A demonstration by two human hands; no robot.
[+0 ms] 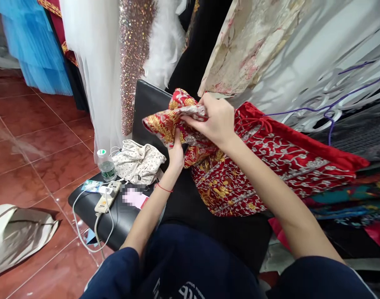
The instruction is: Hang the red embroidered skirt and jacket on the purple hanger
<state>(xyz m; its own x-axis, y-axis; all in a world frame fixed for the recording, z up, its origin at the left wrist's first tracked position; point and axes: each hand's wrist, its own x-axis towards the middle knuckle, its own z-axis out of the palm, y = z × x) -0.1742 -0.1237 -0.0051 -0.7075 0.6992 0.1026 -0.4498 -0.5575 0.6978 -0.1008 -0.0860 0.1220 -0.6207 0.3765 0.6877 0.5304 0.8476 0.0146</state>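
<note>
A red garment (255,166) with gold and silver embroidery lies across my lap and out to the right. Its bunched upper part is raised in front of me. My right hand (216,120) pinches a silver-trimmed fold of it between thumb and fingers. Lower and to the left, my left hand (176,151) is closed on the same cloth, thumb showing on top and the other fingers mostly hidden behind it. Along the garment's far right side runs a plain red band (305,141) with a thin red cord tied near its upper end.
Left of me, a black seat (124,226) holds a dotted white cloth (140,162), a plastic bottle (107,166), a power strip (107,197) and white cables. Hanging gowns (93,62) line the back. White hangers (327,112) with a purple cord stand at right; a pale bag (18,236) lies on the tiles.
</note>
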